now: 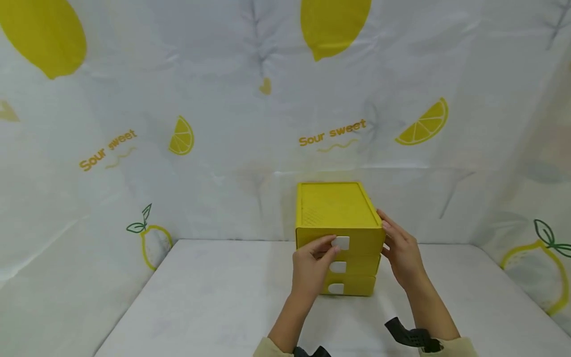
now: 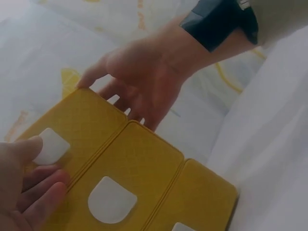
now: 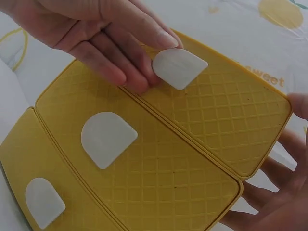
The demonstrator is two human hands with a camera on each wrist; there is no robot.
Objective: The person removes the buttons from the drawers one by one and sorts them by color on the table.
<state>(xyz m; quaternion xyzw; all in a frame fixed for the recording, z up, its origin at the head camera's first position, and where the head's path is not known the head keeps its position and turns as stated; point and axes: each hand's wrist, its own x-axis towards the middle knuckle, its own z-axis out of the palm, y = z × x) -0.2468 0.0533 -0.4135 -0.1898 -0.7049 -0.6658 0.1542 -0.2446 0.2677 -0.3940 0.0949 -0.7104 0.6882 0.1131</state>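
Note:
A yellow box of three stacked drawers (image 1: 336, 206) stands on the white table, its ridged fronts facing me. Each front carries a white rounded tab. My left hand (image 1: 311, 267) is at the top drawer's tab (image 1: 341, 242), pinching its left edge with thumb and fingertips, as the right wrist view shows closely. On the box's right side, near the top front corner, my right hand (image 1: 403, 255) rests with fingers extended along the wall; its thumb touches the corner. All drawers look closed. The box's back and left side are hidden.
Below the top drawer are the middle tab (image 1: 337, 267) and the bottom tab (image 1: 336, 288). The white tabletop (image 1: 214, 292) spreads around the box. Behind hangs a white sheet (image 1: 223, 188) with lemon prints. Black straps are on both wrists.

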